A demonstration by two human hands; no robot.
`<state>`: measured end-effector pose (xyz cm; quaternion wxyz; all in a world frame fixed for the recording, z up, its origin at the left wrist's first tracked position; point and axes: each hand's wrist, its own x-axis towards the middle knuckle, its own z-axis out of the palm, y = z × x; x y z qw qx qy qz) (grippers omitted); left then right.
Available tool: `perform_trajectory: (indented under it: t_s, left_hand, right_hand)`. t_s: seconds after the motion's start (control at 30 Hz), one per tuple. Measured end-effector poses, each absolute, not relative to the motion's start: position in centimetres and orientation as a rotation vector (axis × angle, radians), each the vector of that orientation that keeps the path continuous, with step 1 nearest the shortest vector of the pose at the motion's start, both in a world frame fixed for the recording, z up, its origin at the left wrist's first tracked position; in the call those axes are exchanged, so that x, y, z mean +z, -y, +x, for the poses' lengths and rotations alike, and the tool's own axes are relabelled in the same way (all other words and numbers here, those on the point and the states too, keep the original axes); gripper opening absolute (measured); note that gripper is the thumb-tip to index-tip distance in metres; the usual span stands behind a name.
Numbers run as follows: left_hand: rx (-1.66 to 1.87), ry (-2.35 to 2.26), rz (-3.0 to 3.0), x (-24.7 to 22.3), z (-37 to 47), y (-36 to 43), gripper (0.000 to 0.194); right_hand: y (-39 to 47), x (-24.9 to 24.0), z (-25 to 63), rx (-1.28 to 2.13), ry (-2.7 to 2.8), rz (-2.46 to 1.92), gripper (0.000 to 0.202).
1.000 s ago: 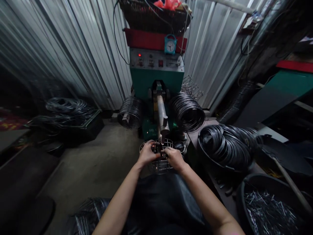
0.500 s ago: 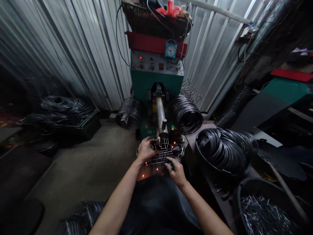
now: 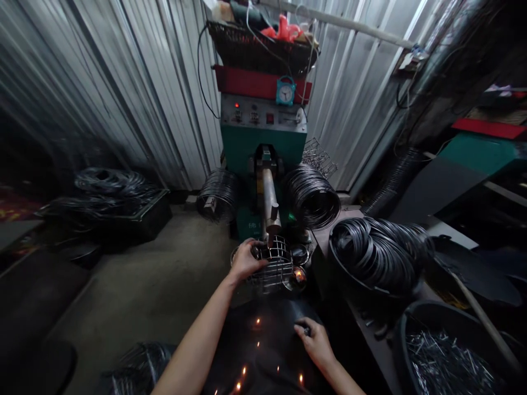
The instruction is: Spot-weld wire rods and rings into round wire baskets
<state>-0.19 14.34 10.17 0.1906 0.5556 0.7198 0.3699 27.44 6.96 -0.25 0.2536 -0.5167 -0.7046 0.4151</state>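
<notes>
A wire grid basket sits under the tip of the metal arm of a green machine. My left hand grips the basket's left side, thumb over the wires. My right hand is away from the basket, low and to the right over the dark apron; its fingers are curled round something small and dark that I cannot make out. Sparks fall over the apron, and one glows just right of the basket.
Wire ring coils hang at the machine's left and right. On the right stand a tub of wire rings and a tub of short wire pieces. A crate of wire is at left.
My right hand has moved from the basket's right side down and to the right, toward my lap. My left hand stays on the basket. Sparks have spread lower, over the apron.
</notes>
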Motion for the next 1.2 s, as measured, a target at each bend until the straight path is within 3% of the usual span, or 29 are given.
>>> perform_trajectory:
  t_s: [0.23,0.53,0.77,0.9,1.03,1.2]
  left_hand:
    - [0.989,-2.097,1.622,10.8,1.1,-11.9,0.051]
    - [0.913,-2.108,1.654,11.2,1.2,-12.0,0.051]
    - [0.915,-1.903,1.673,11.5,-1.2,-12.6,0.055]
    - [0.859,-1.919,1.626,12.4,-3.4,-15.2,0.047]
    - [0.504,-1.937,1.724,12.2,-4.3,-17.9,0.049]
    - [0.541,-2.128,1.715,11.7,-3.8,-20.3,0.042]
  right_hand:
    - [-6.4,-0.3,28.4,1.111,1.876,-1.413,0.043]
    - [-7.4,1.5,27.7,1.043,1.893,-1.364,0.034]
    - [-16.9,7.7,23.7,0.83,1.971,-1.048,0.025]
    - [-23.8,11.0,19.2,0.756,2.197,-0.891,0.025]
    - [-27.5,11.3,16.2,0.981,2.504,-0.919,0.029]
    - [-29.5,10.0,14.3,0.961,2.437,-1.0,0.028]
